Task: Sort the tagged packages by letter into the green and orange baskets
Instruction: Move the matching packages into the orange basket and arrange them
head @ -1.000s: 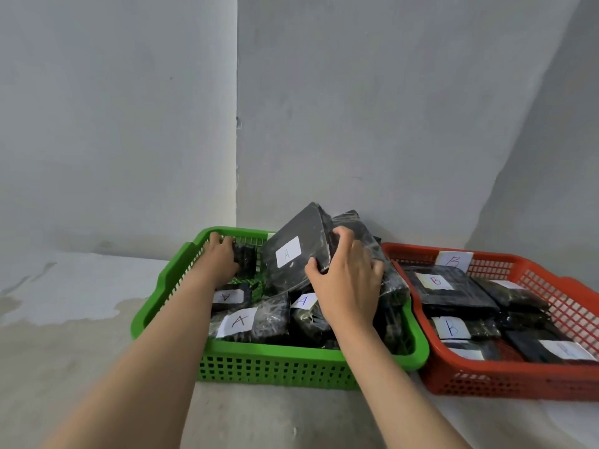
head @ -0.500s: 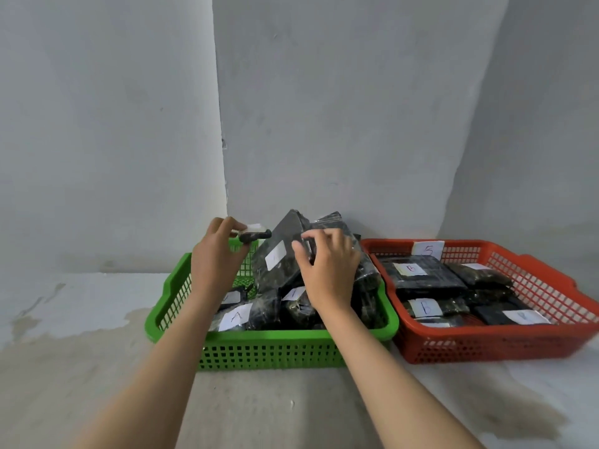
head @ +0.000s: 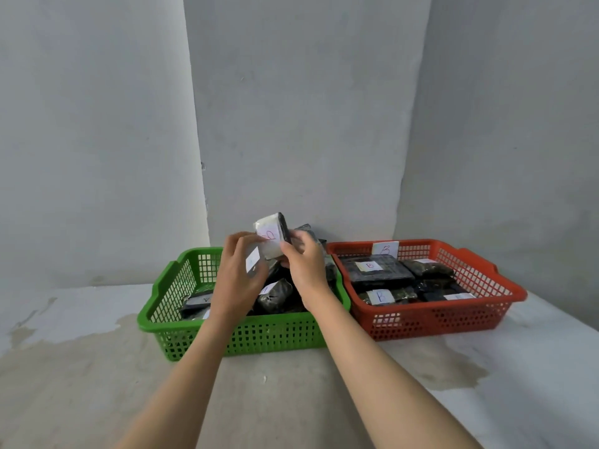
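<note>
The floor (head: 291,400) is bare, worn concrete with pale blotches, and both baskets are set on it against the grey wall (head: 291,124), touching side by side. No loose packages are seen on the floor, so the sorting is judged to be nearly complete, with the held one as the piece in hand. The green basket (head: 265,335), a rectangular tray of rigid plastic lattice with a rolled rim and moulded handles, is heaped with dark, glossy, crinkled wrapped packages (head: 275,294), some of which bear white paper tags; an A can be made out on one near its left wall, the others being blurred or hidden behind the forearms. The orange basket (head: 437,322), of the same lattice build, holds flatter black packs (head: 376,270) tagged B, and a B card (head: 385,248) stands at its far rim. A small block-shaped package (head: 270,238), pale on its broad face and black on its side, is held raised above the far part of the green basket. It is gripped at its lower left by the left hand (head: 238,277) and at its right edge by the right hand (head: 303,265), both closed on it. The letter on its tag is smeared and cannot be read with certainty, so the destination cannot be told.
</note>
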